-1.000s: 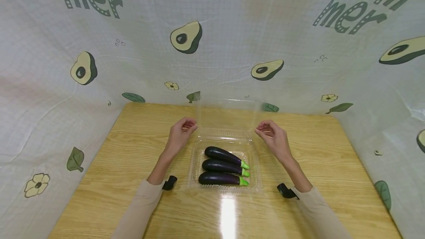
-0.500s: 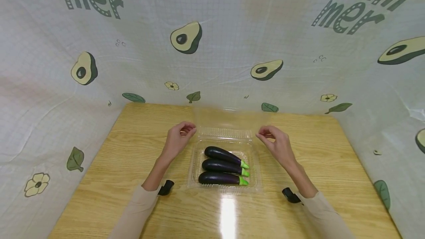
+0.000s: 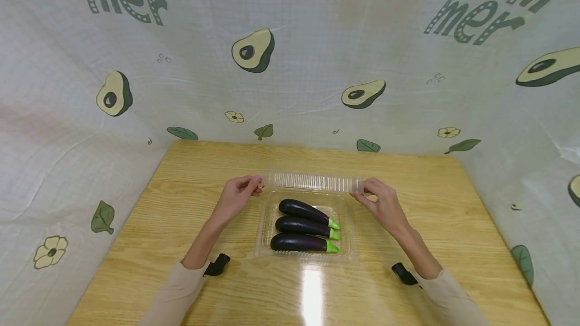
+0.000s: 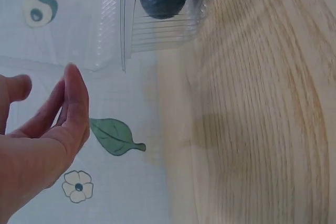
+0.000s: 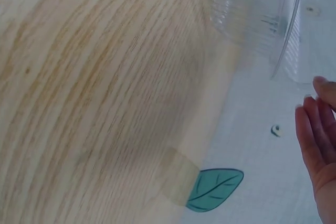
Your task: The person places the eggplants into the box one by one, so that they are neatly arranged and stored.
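A clear plastic clamshell container (image 3: 308,260) rests on the table with its hinge at the far side. Three dark purple eggplants (image 3: 301,225) with green stems lie side by side in its base. Its transparent lid (image 3: 312,181) stands raised and tilted, ribbed edge showing. At the lid's left corner, my left hand (image 3: 236,196) holds the edge between thumb and fingers. My right hand (image 3: 382,204) pinches the opposite corner. In the left wrist view, the left fingers (image 4: 75,93) sit right at the lid's corner. The right fingers (image 5: 310,124) are close to the other corner.
The wooden table (image 3: 158,245) extends around the container. A pale cloth (image 3: 308,44) printed with avocados, leaves and lettering hangs behind and on both sides. A black wrist-camera mount (image 3: 218,264) is on the left sleeve, another mount (image 3: 404,273) on the right.
The lid has tipped down toward the person, from standing behind the base to its ribbed edge facing forward. Both hands have come slightly nearer and a little farther apart. The eggplants have not moved.
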{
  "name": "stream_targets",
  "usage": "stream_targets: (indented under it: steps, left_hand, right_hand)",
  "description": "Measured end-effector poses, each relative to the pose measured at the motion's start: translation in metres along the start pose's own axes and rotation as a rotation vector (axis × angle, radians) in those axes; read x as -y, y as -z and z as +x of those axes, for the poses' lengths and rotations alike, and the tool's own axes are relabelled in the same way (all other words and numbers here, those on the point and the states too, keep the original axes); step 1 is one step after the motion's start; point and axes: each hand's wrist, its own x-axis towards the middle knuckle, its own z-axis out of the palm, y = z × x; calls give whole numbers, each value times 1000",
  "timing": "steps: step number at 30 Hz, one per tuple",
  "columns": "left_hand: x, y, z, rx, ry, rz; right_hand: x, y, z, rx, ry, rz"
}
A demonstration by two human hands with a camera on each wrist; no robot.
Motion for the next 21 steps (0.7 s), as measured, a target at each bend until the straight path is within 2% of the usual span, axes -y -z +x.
stream_targets:
  steps: [5,8,11,16,21]
  left_hand:
    - [0,3,-4,9,73,9]
    - [1,5,-6,28,120,-30]
    - [3,6,-7,48,155,-73]
    - [6,7,-11,83,162,-103]
    - [7,5,-15,100,149,-97]
  right_hand:
    - [4,4,-5,63,-62,56]
    - [8,9,-8,136,-177,122]
    - [13,15,-12,217,-339,234]
    - [17,22,-18,328,-555,433]
    - [19,21,-23,354,-620,544]
